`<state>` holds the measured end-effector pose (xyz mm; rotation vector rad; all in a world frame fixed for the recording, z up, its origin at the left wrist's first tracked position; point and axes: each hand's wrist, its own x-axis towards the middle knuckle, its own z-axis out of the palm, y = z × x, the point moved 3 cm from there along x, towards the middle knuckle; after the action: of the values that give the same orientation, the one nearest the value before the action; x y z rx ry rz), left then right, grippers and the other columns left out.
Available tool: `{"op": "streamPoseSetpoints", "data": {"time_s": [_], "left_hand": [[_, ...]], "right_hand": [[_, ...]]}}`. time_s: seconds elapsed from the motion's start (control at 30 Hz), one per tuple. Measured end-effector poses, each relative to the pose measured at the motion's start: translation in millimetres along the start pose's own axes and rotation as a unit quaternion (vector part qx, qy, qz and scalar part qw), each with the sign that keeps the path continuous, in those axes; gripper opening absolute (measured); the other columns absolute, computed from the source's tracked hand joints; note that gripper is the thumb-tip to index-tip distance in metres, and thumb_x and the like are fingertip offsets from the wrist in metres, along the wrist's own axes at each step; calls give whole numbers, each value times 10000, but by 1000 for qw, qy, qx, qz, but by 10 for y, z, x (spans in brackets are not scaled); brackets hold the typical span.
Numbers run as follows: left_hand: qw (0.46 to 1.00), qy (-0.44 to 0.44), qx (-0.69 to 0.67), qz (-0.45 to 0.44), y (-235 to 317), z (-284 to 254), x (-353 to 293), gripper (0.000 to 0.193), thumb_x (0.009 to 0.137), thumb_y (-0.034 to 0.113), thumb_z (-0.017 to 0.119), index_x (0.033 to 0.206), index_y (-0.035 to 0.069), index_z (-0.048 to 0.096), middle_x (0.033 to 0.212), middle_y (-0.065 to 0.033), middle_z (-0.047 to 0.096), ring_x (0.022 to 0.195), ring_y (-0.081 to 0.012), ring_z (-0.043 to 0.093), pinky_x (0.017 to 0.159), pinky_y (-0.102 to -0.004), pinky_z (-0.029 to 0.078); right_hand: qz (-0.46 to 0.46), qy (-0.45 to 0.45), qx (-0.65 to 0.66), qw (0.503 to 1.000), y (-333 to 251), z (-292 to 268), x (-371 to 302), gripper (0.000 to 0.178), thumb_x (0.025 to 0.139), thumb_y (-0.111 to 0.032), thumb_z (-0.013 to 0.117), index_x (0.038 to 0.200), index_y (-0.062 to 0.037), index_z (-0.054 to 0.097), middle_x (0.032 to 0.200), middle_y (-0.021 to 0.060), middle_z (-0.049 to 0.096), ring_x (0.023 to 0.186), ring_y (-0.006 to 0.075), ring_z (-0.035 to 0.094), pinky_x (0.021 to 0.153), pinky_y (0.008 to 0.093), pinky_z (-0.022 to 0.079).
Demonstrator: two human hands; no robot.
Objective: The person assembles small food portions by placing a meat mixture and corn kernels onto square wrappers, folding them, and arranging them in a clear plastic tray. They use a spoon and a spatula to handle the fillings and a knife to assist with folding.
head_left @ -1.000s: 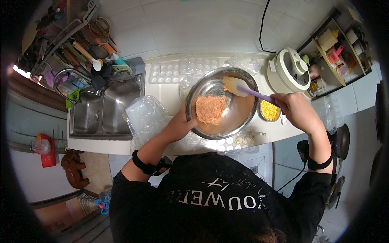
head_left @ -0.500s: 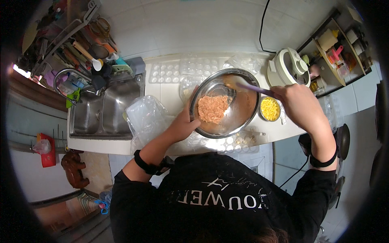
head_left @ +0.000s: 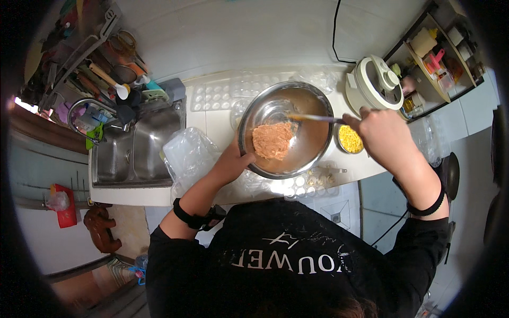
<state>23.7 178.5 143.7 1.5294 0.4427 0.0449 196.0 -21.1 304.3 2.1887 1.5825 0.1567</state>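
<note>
My left hand (head_left: 231, 164) grips the near left rim of a large steel bowl (head_left: 314, 143), thumb over the edge. Inside the bowl, a mound of pink minced meat (head_left: 272, 141) lies against the left side. My right hand (head_left: 380, 135) is closed round the purple handle of a spatula (head_left: 313, 117). Its tan blade, seen nearly edge-on, reaches into the bowl just beyond the mince. Beneath my right hand, by the bowl's right side, stands a small round dish of yellow corn kernels (head_left: 350, 138).
A white rice cooker (head_left: 371, 85) stands at the back right, below a spice shelf (head_left: 435, 58). Clear plastic trays (head_left: 209, 98) lie behind the bowl and others in front. A plastic bag (head_left: 188, 151) lies left, beside the double sink (head_left: 151, 143).
The spatula has turned edge-on, and its blade has shifted down toward the mince. My right hand has tilted with it. The bowl sits slightly further left in the picture.
</note>
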Motion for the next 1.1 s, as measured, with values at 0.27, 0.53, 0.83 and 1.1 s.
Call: {"op": "streamPoseSetpoints", "data": {"time_s": [0.27,0.53,0.83,1.1], "left_hand": [[992,61,-98,-44,-10,-69,-38,648,778,-27,505,1373,29,254,1220,-114,503,1015,-193,566,738,-300,536],[992,89,-78,-53,43,-10,-1,597,785,3,510,1345,28,308,1190,-105,531,1001,-201,581,748,-309,529],[992,63,-82,-66,5,52,12,604,780,0,502,1345,40,290,1197,-104,520,966,-181,593,669,-266,547],[993,96,-64,1,-80,81,-6,631,780,26,527,1355,27,266,1204,-126,515,973,-206,594,714,-298,551]], "right_hand": [[32,15,86,996,-56,69,-162,326,829,-92,512,1138,-134,608,697,130,597,596,292,615,559,387,504],[-5,9,90,996,-198,116,-87,306,818,-47,504,1104,-61,613,705,115,603,590,274,622,541,356,514],[62,50,-71,994,-150,-53,51,439,786,-46,525,1224,-74,545,811,94,584,621,213,626,534,308,501],[27,-21,12,999,-277,321,34,283,805,-62,514,1072,-16,595,711,115,630,619,235,647,514,320,514]]}}
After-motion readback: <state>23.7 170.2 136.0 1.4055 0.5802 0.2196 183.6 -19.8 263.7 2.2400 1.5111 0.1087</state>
